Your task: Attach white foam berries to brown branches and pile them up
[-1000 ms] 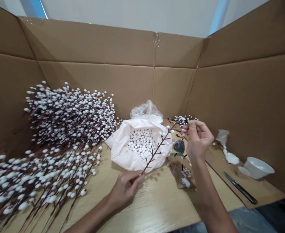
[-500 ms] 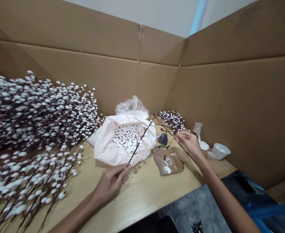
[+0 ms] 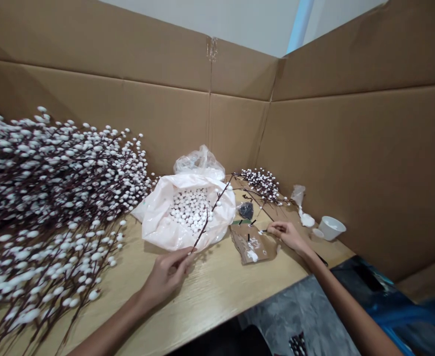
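Note:
My left hand (image 3: 169, 274) pinches the lower end of a thin dark brown twig (image 3: 201, 231), which slants up over an open bag (image 3: 153, 220) of white berries (image 3: 191, 207). A few white berries sit along the twig's upper part. My right hand (image 3: 287, 234) is closed on a small dark stick (image 3: 264, 231), beside the right edge of a cardboard piece (image 3: 239, 242). White paste smears (image 3: 252, 255) and short black pieces lie on that cardboard. Just behind it is a small bag of dark bits (image 3: 246, 210).
Bundles of white-berried branches (image 3: 65, 168) fill the left side. A smaller berried bunch (image 3: 261, 183) lies at the back. At the right stand a white cup (image 3: 331, 228) and a white tube (image 3: 298, 195). Cardboard walls (image 3: 351, 163) enclose the table (image 3: 202, 301).
My right hand has moved down and toward me, from near the berried bunch to the cardboard's edge, and the dark stick now shows in its fingers. My left hand has barely moved.

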`<state>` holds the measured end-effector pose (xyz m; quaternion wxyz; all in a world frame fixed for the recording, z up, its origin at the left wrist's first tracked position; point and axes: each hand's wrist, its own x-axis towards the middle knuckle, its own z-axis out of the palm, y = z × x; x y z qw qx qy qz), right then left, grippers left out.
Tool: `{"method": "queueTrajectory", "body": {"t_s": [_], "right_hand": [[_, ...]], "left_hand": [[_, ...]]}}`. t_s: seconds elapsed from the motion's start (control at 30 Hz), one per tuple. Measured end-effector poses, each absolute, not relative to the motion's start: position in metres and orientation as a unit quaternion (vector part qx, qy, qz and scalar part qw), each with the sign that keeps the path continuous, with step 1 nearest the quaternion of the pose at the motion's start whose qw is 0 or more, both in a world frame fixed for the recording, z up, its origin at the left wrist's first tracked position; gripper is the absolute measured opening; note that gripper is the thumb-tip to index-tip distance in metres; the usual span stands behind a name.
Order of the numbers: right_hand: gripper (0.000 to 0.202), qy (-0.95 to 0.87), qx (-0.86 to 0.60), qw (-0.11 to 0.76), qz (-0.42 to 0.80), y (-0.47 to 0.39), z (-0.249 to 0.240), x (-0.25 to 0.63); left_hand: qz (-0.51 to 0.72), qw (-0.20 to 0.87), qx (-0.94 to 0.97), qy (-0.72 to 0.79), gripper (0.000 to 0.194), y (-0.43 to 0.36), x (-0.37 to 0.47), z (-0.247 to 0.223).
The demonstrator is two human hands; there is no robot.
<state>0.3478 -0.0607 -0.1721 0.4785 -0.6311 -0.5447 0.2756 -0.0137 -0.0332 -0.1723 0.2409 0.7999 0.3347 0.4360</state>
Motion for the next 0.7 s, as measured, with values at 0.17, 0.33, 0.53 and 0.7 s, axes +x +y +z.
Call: {"method": "queueTrajectory", "body": {"t_s": [0.17, 0.33, 0.53, 0.7], "right_hand": [[0.031, -0.559, -0.634, 0.463, 0.267, -0.059, -0.171, 0.345], [0.030, -0.560, -0.649, 0.449, 0.254, -0.058, -0.161, 0.344], [0.028, -0.589, -0.625, 0.474, 0.194, -0.063, -0.128, 0.305], [0.036, -0.655, -0.527, 0.445, 0.309, -0.065, -0.109, 0.226]], "left_hand": [[0.445, 0.258, 0.791, 0.331, 0.026, -0.032, -0.014, -0.175], [0.459, 0.336, 0.748, 0.342, 0.026, -0.035, -0.010, -0.176], [0.472, 0.494, 0.628, 0.372, 0.044, -0.040, -0.006, -0.171], [0.477, 0.541, 0.587, 0.367, 0.053, -0.041, -0.005, -0.166]]}}
